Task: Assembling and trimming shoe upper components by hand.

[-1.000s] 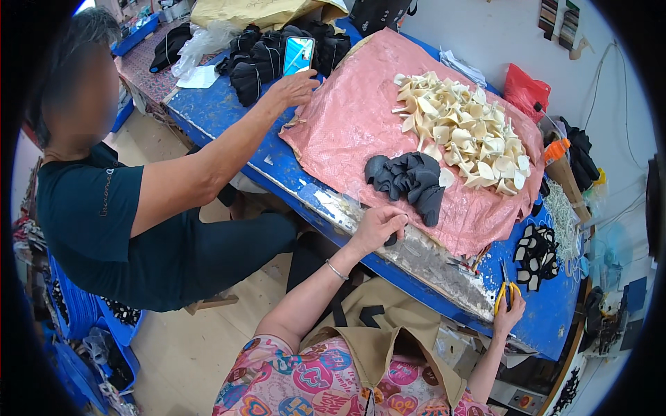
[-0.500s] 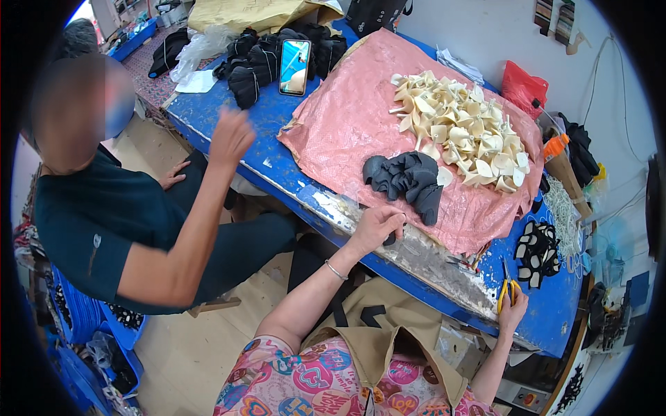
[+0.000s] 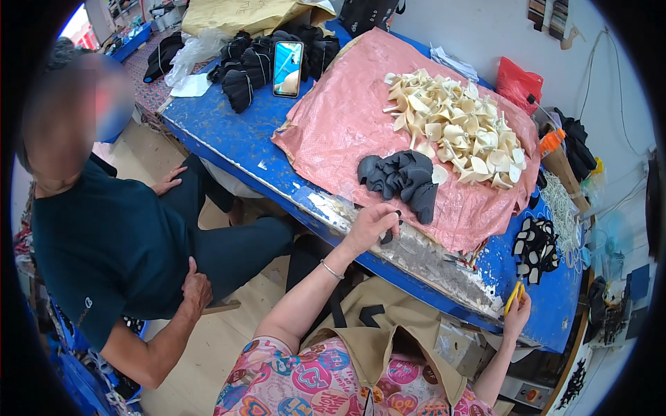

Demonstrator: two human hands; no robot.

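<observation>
My left hand (image 3: 372, 229) is closed in a pinch at the table's front edge, with a small black piece (image 3: 386, 238) showing beneath its fingers. Just beyond it lies a ruffled bunch of dark grey, petal-like pieces (image 3: 402, 182) on a pink woven sheet (image 3: 333, 114). At the table's right front, my right hand (image 3: 516, 317) has its fingers on the yellow handles of a pair of scissors (image 3: 514, 295). The blades point away from me, toward a cluster of black pieces with cream patches (image 3: 535, 246). A heap of cream, curved, petal-like pieces (image 3: 454, 128) covers the sheet's far right.
The blue table (image 3: 229, 142) has a worn front edge. A phone (image 3: 287, 69) stands against black bundles (image 3: 239, 80). White cord (image 3: 558, 208), an orange-capped object (image 3: 552, 141) and a red bag (image 3: 519, 84) lie right. A seated person (image 3: 104, 236) is close at left.
The seated person's raised arm has come down to the lap. My scissors have shifted a little and tilted rightward. My left hand has stayed nearly in place.
</observation>
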